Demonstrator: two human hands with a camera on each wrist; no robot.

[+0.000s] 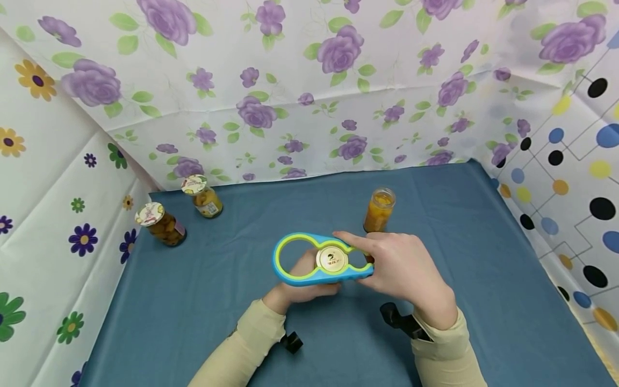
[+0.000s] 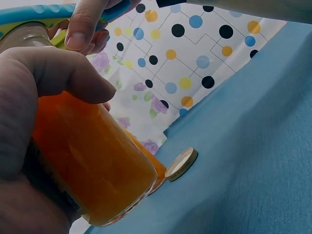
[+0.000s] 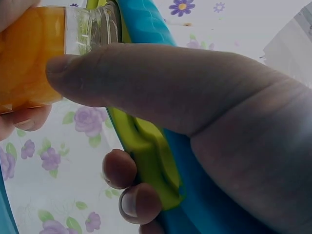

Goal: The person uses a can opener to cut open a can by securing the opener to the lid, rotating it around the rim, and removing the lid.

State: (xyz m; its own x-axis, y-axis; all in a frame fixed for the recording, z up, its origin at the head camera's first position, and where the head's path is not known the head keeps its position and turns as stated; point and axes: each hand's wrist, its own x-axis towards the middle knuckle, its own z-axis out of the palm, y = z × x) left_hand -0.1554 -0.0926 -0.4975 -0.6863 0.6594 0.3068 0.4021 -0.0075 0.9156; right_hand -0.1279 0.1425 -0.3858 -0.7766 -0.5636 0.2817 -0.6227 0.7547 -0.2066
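Observation:
My left hand (image 1: 309,292) grips a glass jar (image 2: 97,156) of orange fruit in syrup; the left wrist view shows its thumb wrapped over the jar's upper part. A blue and yellow-green jar opener (image 1: 309,280) surrounds the jar's gold lid (image 1: 331,259), which shows through its middle opening. My right hand (image 1: 403,263) holds the opener's right end, index finger along the far edge. In the right wrist view, the right thumb (image 3: 122,80) extends across to the jar's side. From the head, the jar's body is hidden beneath the opener and hands.
A lidless jar (image 1: 379,212) of orange fruit stands beyond my right hand. Near it a loose lid (image 2: 181,165) lies on the blue cloth (image 1: 217,274). At the back left are two lidded jars, one yellowish (image 1: 207,201), one dark brown (image 1: 166,228). Patterned curtains border the table.

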